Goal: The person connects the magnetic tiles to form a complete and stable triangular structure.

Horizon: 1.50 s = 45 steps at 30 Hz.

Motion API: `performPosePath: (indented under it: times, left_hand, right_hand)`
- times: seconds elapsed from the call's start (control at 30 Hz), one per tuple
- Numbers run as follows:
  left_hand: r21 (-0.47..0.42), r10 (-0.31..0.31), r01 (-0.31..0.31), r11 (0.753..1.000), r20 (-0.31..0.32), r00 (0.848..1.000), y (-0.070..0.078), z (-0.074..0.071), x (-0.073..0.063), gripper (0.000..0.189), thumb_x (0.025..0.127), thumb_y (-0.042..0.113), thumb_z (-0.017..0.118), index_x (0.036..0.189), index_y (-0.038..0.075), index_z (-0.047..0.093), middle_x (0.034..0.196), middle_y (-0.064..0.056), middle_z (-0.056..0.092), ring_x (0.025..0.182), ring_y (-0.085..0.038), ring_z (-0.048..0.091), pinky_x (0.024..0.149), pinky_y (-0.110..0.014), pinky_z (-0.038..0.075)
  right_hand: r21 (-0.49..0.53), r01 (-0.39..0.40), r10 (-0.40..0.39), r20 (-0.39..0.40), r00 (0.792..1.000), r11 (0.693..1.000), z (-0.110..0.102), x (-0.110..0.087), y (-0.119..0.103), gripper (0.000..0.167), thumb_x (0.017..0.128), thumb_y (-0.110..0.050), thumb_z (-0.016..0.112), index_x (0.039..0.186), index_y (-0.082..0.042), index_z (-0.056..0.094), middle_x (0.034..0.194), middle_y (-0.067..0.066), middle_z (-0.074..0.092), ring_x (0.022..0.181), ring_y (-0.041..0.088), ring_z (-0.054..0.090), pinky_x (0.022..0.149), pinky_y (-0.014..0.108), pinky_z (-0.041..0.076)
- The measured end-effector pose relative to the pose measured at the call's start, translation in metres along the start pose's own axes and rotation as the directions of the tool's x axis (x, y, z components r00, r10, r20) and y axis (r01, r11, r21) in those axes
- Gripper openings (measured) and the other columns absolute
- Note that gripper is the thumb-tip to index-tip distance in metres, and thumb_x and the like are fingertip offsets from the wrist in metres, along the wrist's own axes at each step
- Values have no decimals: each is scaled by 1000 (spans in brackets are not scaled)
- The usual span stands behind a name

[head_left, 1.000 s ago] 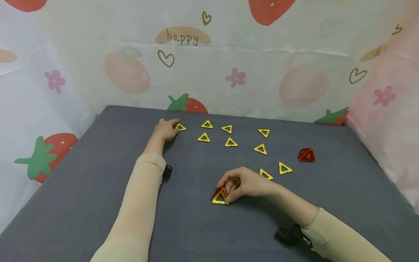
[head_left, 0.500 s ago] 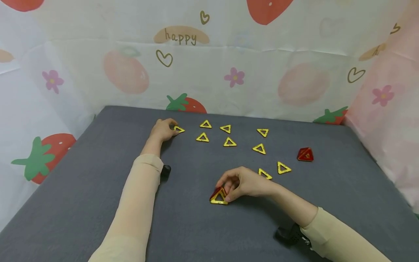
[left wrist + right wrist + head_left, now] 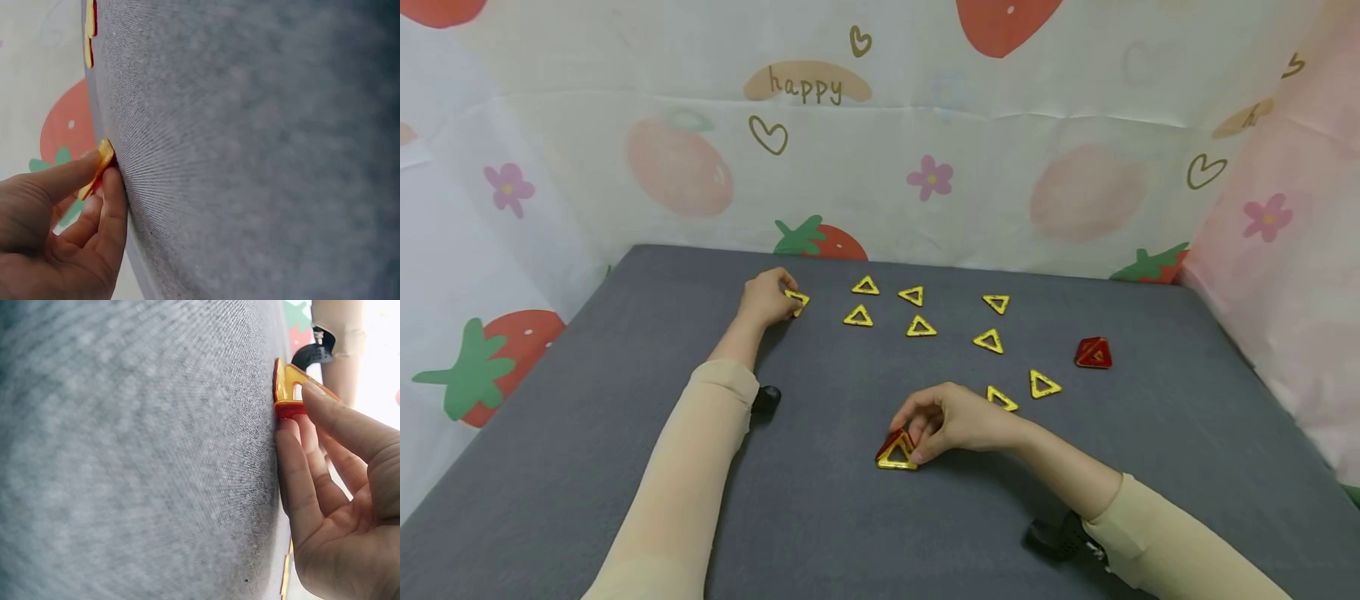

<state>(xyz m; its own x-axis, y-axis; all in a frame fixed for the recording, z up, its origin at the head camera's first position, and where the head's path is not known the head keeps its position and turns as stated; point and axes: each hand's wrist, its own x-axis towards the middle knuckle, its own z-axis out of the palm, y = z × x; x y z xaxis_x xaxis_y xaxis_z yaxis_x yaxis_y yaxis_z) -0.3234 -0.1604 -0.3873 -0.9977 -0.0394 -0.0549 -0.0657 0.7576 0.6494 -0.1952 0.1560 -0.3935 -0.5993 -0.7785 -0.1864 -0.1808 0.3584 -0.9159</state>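
Observation:
In the head view, my left hand (image 3: 765, 298) is at the back left of the table, pinching a yellow triangular magnetic tile (image 3: 802, 297). The left wrist view has this tile (image 3: 104, 161) tilted between thumb and fingers, close to the table surface. Nearer the front, my right hand (image 3: 958, 419) holds a small structure of joined red and yellow triangular tiles (image 3: 887, 454) standing on the table. From the right wrist, the thumb lies against the yellow side of the structure (image 3: 289, 407), with fingers on its other side. Its far faces are hidden.
Several loose yellow triangular tiles (image 3: 921, 331) lie flat across the back and middle; one tile (image 3: 1002, 403) is just beyond my right wrist. A red pyramid (image 3: 1093, 352) stands at the right. The grey table (image 3: 820, 517) ends at a printed curtain (image 3: 850, 183).
My left hand has drawn the yellow tile slightly left and toward me, and the tile has turned and tipped. My right hand keeps hold of the structure. The head view has shifted slightly.

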Motion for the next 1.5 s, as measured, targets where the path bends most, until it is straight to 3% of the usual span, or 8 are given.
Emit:
performPosePath:
  times: [0.1,0.37,0.63,0.9,1.03,1.33,1.5]
  left_hand:
    - [-47,11,-10,999,13,1000,0,-1,0,22,93,10,66,115,4,63,111,-23,68,62,-9,63,65,-23,55]
    - [-90,104,-98,991,75,992,-1,-4,-4,26,94,17,68,115,3,70,107,-21,70,86,-22,73,78,-33,59]
    - [-173,223,-187,967,216,951,-6,-13,-6,26,93,11,68,117,1,71,108,-21,74,80,-12,71,77,-31,60]
    - [-139,283,-252,958,289,915,2,-15,-18,21,92,23,71,108,10,76,101,-12,77,88,-22,72,80,-35,59]
    - [-167,333,-292,942,337,881,14,-10,-31,20,91,22,71,107,11,76,104,-10,77,92,-23,74,83,-38,59]
    - [-197,420,-371,907,462,781,39,2,-56,18,94,20,68,109,16,76,98,-7,77,92,-20,74,86,-38,59]
    - [-218,440,-384,898,482,757,45,6,-67,17,90,20,72,106,15,76,95,-4,77,90,-24,72,82,-35,57]
  right_hand:
    - [0,4,-4,2,1000,1000,0,0,0,38,81,-6,79,117,-6,68,89,8,69,74,10,66,67,26,56]
    - [0,5,-5,6,1000,1000,0,0,0,38,81,-6,79,118,-6,68,88,7,69,73,10,66,67,25,55]
    - [11,-2,2,7,1000,1000,1,1,1,38,81,-6,79,117,-6,68,88,6,69,73,10,66,67,25,55]
    - [7,-11,11,3,1000,1000,-1,1,0,37,81,-5,79,116,-6,69,87,6,69,73,9,65,67,24,54]
    - [7,-21,21,3,1000,1000,-1,1,-1,37,81,-6,79,116,-6,69,86,4,68,73,9,65,67,24,54]
    - [4,-27,27,-2,1000,1000,-1,2,0,36,82,-5,79,116,-7,69,85,3,68,72,9,65,66,24,54]
    - [3,-38,38,-5,999,999,0,3,0,36,81,-5,79,116,-7,69,85,3,69,72,10,65,67,24,53]
